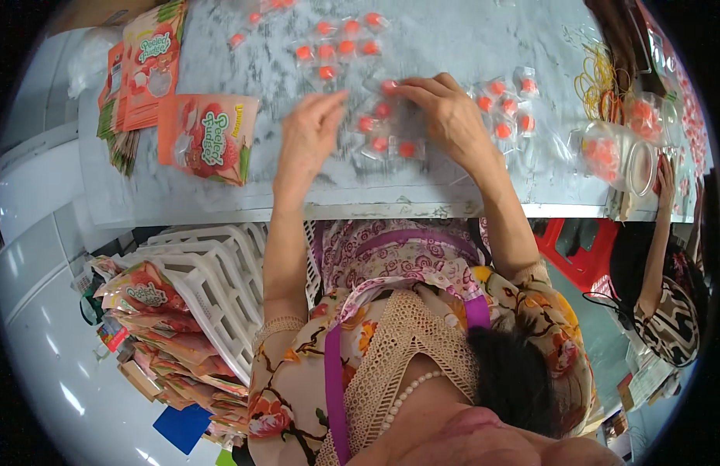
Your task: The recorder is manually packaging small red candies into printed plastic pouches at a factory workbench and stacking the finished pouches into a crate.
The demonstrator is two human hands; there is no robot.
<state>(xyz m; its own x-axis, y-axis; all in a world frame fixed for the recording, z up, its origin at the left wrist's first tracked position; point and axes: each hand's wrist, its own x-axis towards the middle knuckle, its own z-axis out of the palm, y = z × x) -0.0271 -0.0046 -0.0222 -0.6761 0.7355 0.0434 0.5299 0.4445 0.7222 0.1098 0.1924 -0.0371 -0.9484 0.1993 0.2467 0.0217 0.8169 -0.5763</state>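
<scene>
Small orange-red candies in clear wrappers lie in loose groups on the worn grey-white table. My right hand (453,120) reaches in from the right, its thumb and forefinger closed at the edge of one wrapped candy (389,88). Just below the fingertips are several more wrapped candies (381,144). My left hand (312,136) is raised to the left of this group, blurred by motion, with its fingers pointing toward the candies. Nothing shows plainly in it, and the blur hides how its fingers are set. Another group of wrapped candies (509,106) sits right of my right hand.
More candies (346,46) lie farther back. Flat printed pouches (212,140) are stacked at the left. Clear jars (608,155) with candies and yellow rubber bands (597,78) are at the right, near another person's hand (666,182). White crates (212,287) and filled pouches (146,299) stand below the left edge.
</scene>
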